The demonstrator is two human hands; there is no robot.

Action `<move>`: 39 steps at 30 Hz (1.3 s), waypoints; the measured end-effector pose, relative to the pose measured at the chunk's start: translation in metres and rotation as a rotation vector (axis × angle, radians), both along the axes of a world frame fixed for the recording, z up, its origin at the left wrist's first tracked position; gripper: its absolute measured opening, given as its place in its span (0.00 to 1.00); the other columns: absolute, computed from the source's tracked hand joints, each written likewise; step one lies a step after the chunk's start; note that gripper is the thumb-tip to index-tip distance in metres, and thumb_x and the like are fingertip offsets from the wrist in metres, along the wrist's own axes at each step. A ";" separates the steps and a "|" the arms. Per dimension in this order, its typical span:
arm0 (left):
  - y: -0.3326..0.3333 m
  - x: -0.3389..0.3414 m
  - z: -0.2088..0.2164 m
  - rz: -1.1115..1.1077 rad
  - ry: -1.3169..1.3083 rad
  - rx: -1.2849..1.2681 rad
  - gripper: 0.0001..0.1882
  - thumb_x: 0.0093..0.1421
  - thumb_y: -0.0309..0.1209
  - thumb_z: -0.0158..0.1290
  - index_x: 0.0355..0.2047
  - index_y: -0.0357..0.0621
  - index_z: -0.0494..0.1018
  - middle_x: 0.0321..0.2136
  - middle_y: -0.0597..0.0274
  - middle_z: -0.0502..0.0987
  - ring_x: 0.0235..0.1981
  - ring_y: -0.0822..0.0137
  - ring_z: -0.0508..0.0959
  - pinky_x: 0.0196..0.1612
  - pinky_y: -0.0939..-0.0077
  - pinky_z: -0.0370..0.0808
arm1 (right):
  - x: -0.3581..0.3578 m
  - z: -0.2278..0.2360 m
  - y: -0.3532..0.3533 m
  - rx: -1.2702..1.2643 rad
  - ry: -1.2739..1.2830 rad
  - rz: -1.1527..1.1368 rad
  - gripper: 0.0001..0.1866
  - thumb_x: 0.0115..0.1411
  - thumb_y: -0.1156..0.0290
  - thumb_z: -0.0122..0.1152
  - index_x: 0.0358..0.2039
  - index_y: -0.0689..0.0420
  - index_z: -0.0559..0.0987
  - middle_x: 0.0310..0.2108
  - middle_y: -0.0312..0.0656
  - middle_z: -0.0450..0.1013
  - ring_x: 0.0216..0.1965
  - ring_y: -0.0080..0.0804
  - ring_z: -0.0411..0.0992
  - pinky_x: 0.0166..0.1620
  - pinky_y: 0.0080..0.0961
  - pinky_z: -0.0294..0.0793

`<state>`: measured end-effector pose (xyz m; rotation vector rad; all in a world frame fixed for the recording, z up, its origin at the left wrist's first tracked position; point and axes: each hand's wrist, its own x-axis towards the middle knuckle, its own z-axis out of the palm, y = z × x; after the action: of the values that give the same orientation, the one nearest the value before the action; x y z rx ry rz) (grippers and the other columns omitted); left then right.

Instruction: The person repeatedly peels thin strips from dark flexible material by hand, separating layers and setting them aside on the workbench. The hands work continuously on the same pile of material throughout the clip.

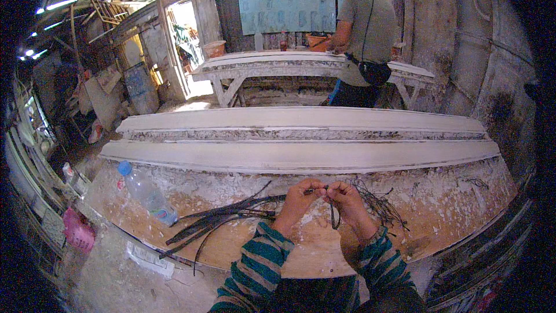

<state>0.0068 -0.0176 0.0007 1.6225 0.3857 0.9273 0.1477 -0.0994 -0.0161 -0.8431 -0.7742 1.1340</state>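
My left hand (299, 202) and my right hand (351, 204) meet over the near part of the worktable, both closed in a pinch. Between their fingertips is a thin dark strip (335, 218), part of it hanging in a narrow loop below the right fingers. Whether it is cord or rubber cannot be made out. Long black strips (211, 220) lie in a loose bundle left of my left hand, some hanging over the table's front edge. A tangle of thin dark strands (384, 207) lies beside my right hand.
A clear plastic bottle with a blue cap (147, 194) lies on the worktable (452, 208) at left. Two long white mouldings (301, 155) stretch across its far side. Beyond, another person (368, 35) stands at a second white bench (278, 68). A pink bag (78, 230) is at lower left.
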 end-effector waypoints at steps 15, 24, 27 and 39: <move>0.002 -0.001 -0.002 -0.153 -0.030 -0.316 0.07 0.53 0.30 0.53 0.28 0.38 0.72 0.24 0.65 0.74 0.27 0.75 0.72 0.33 0.82 0.69 | -0.008 0.013 -0.001 0.052 -0.382 -0.049 0.10 0.52 0.74 0.57 0.36 0.55 0.70 0.30 0.34 0.70 0.33 0.23 0.68 0.37 0.21 0.69; 0.009 0.016 -0.027 0.064 -0.172 -0.372 0.05 0.54 0.30 0.51 0.26 0.42 0.70 0.20 0.68 0.70 0.22 0.77 0.68 0.26 0.83 0.66 | -0.010 0.014 0.000 0.126 -0.458 -0.115 0.07 0.53 0.75 0.56 0.27 0.53 0.66 0.21 0.30 0.64 0.26 0.19 0.64 0.33 0.16 0.66; 0.003 0.016 -0.024 0.214 -0.172 -0.332 0.04 0.54 0.29 0.50 0.25 0.42 0.69 0.20 0.69 0.69 0.20 0.77 0.67 0.24 0.83 0.66 | -0.010 0.009 0.002 0.048 -0.496 -0.092 0.09 0.52 0.77 0.56 0.25 0.53 0.64 0.23 0.29 0.62 0.27 0.18 0.64 0.34 0.16 0.67; 0.006 -0.002 -0.003 0.141 -0.101 -0.254 0.05 0.54 0.31 0.51 0.26 0.43 0.69 0.21 0.71 0.68 0.24 0.78 0.66 0.29 0.85 0.63 | -0.018 0.027 -0.012 -0.081 -0.742 0.012 0.14 0.49 0.77 0.60 0.37 0.57 0.70 0.24 0.30 0.66 0.27 0.19 0.65 0.33 0.17 0.66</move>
<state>0.0049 -0.0120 -0.0024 1.3244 0.5310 1.0183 0.1300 -0.1114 0.0104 -1.3561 -1.3435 0.8544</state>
